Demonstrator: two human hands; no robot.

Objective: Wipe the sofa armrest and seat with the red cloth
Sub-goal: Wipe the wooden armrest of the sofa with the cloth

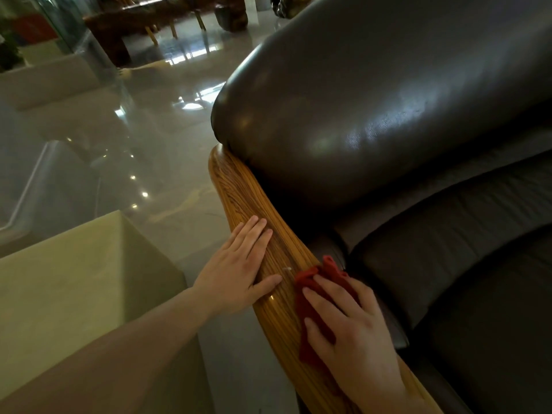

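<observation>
The right hand point(349, 321) is pressing the bunched red cloth point(313, 297) flat-palmed onto the wooden armrest point(239, 192) while the left hand point(242, 264) is lying open beside it, and the unclamped cloth may be slipping off toward the seat point(448, 243).

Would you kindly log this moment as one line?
right hand: pressing red cloth on wooden armrest | left hand: flat on armrest | seat: untouched

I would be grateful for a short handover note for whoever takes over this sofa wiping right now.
Left hand: flat on the wooden armrest, holding nothing.
Right hand: pressing the red cloth onto the armrest's inner edge, near end.
Done: cannot tell how much has been wiped.
Left: the armrest's far end as needed, then the dark seat, which the cloth is not on yet.
</observation>
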